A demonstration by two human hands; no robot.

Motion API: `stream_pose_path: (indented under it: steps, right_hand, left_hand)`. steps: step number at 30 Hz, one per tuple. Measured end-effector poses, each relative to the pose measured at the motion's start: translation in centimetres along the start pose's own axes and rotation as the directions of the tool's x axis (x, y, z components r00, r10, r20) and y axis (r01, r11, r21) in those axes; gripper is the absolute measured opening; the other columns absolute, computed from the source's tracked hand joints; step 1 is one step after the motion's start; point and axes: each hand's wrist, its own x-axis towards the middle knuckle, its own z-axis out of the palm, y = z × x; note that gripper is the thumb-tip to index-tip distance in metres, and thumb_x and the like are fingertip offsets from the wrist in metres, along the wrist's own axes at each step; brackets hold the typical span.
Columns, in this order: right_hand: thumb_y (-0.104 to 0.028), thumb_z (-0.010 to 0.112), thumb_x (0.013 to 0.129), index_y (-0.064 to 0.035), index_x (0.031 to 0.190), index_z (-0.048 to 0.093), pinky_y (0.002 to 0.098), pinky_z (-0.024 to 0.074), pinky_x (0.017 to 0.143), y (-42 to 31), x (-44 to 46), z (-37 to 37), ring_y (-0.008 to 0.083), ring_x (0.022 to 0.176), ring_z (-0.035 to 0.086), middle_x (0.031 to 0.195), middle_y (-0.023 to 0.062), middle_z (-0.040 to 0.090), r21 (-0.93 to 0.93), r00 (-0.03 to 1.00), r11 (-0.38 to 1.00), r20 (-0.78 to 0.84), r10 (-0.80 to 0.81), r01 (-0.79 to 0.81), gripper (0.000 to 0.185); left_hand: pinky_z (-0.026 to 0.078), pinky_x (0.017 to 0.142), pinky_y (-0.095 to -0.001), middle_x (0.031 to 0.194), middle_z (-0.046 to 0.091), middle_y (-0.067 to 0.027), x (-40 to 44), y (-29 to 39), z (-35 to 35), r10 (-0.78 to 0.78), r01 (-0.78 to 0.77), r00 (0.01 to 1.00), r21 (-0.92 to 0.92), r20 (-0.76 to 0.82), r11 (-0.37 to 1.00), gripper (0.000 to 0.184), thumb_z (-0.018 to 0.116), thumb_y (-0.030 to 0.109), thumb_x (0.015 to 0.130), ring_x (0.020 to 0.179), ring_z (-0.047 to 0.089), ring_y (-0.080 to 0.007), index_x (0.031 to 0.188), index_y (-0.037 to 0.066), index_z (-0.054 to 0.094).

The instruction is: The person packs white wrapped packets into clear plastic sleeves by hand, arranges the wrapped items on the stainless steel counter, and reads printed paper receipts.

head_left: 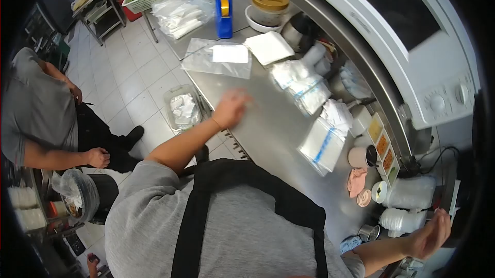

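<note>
My left hand (232, 109) hovers over or rests on the steel table (263, 133) near its left edge; motion blur smears the fingers. Just beyond it lies a clear plastic bag (198, 60) with a white paper slip (230, 54) on it. A blue bag-sealing tape dispenser (224, 17) stands farther back. Stretched out at the far right, my right hand (430, 234) has its fingers loosely curled, with nothing visible in it. Nearest to it are stacked clear plastic containers (405, 221).
White bag stacks (324, 144) and folded white sheets (269, 47) line the table. A microwave (438, 82) sits on the shelf above. Sauce trays (383, 144) and a pink cloth (356, 181) lie to the right. Another person (46, 108) stands left, beside a lined bin (77, 195).
</note>
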Motion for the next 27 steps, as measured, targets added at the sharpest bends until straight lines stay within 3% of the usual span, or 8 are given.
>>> stream_pose_path:
  steps: [3, 5, 7, 10, 12, 17, 20, 27]
  right_hand:
    - [0.011, 0.052, 0.085, 0.008, 0.103, 0.06, 0.032, 0.0518, 0.079, -2.8, 0.0, 5.3, 0.0272, 0.093, 0.06, 0.097, 0.0191, 0.063, 0.219, 0.965, 0.948, 0.175, 0.195, -0.231, 0.02]
    - [0.01, 0.054, 0.084, 0.0068, 0.104, 0.06, 0.0321, 0.0508, 0.082, -4.3, -0.7, 10.7, 0.0247, 0.096, 0.059, 0.099, 0.0184, 0.062, 0.309, 0.916, 0.881, 0.3, 0.268, -0.359, 0.021]
    - [0.005, 0.059, 0.083, 0.0031, 0.107, 0.061, 0.0324, 0.0492, 0.086, -7.4, -1.4, 17.4, 0.0206, 0.094, 0.061, 0.106, 0.0134, 0.062, 0.396, 0.676, 0.567, 0.58, 0.455, -0.722, 0.024]
    - [-0.005, 0.066, 0.083, 0.0011, 0.116, 0.059, 0.0302, 0.0468, 0.092, -12.1, -3.9, 29.4, 0.0181, 0.105, 0.061, 0.113, 0.0095, 0.063, 0.307, 0.324, 0.128, 0.935, 0.144, -0.943, 0.035]
    - [-0.016, 0.071, 0.081, -0.0016, 0.123, 0.057, 0.0339, 0.045, 0.096, -16.6, -5.8, 36.7, 0.0212, 0.114, 0.057, 0.122, 0.0098, 0.061, 0.232, 0.231, 0.132, 0.973, -0.019, -0.964, 0.046]
    - [-0.035, 0.074, 0.078, -0.0142, 0.132, 0.052, 0.0434, 0.0351, 0.106, -27.9, -8.1, 47.7, 0.0331, 0.134, 0.037, 0.145, 0.0147, 0.039, 0.397, 0.362, 0.428, 0.917, -0.166, -0.812, 0.062]
    - [-0.034, 0.072, 0.079, -0.0143, 0.132, 0.051, 0.0449, 0.0289, 0.108, -31.4, -10.4, 50.9, 0.0331, 0.134, 0.035, 0.145, 0.0116, 0.039, 0.373, 0.549, 0.826, 0.83, -0.094, -0.423, 0.061]
    - [-0.022, 0.07, 0.08, -0.0105, 0.11, 0.062, 0.0436, 0.0372, 0.097, -31.4, -11.1, 53.4, 0.0312, 0.115, 0.048, 0.121, 0.0092, 0.056, 0.413, 0.656, 0.719, 0.75, 0.08, -0.559, 0.033]
  left_hand:
    - [0.037, 0.1, -0.0492, 0.13, 0.047, -0.0149, -0.2, -7.9, -7.3, -0.194, 0.259, 0.944, 0.236, -0.267, 0.937, 0.054, 0.056, -0.007, 0.062, 0.121, 0.042, -0.0391, 0.112, 0.015, 0.059]
    - [0.038, 0.096, -0.0488, 0.127, 0.051, -0.0097, -1.0, -12.7, -10.9, -0.121, 0.218, 0.967, 0.477, -0.226, 0.852, 0.046, 0.056, -0.006, 0.067, 0.118, 0.045, -0.0365, 0.109, 0.014, 0.06]
    - [0.04, 0.096, -0.0462, 0.126, 0.053, -0.0055, -1.3, -16.4, -13.2, -0.075, 0.099, 0.995, 0.49, -0.069, 0.866, 0.04, 0.06, -0.002, 0.069, 0.119, 0.047, -0.0319, 0.106, 0.014, 0.061]
    - [0.044, 0.089, -0.0411, 0.114, 0.059, -0.0036, 0.2, -20.4, -14.6, -0.073, 0.002, 0.98, 0.359, 0.186, 0.933, 0.025, 0.064, 0.007, 0.073, 0.111, 0.053, -0.0277, 0.097, 0.012, 0.062]
    - [0.047, 0.078, -0.0369, 0.092, 0.061, -0.0037, 1.3, -21.3, -15.3, 0.006, -0.109, 0.957, 0.34, 0.29, 0.934, 0.008, 0.063, 0.014, 0.078, 0.093, 0.058, -0.0265, 0.083, 0.009, 0.059]
    - [0.046, 0.08, -0.0386, 0.094, 0.057, -0.0065, 2.3, -21.5, -14.9, 0.059, -0.138, 0.967, 0.312, 0.248, 0.94, 0.013, 0.062, 0.015, 0.08, 0.095, 0.055, -0.0275, 0.088, 0.008, 0.056]
    - [0.044, 0.083, -0.0406, 0.094, 0.056, -0.0089, 2.4, -21.5, -14.6, -0.068, 0.015, 0.972, 0.229, 0.225, 0.973, 0.011, 0.06, 0.012, 0.081, 0.095, 0.054, -0.0297, 0.089, 0.008, 0.053]
    - [0.041, 0.083, -0.0412, 0.095, 0.055, -0.0107, 4.7, -19.4, -16.4, -0.049, 0.05, 0.999, -0.057, 0.014, 0.997, 0.01, 0.058, 0.009, 0.082, 0.094, 0.051, -0.0329, 0.089, 0.007, 0.05]
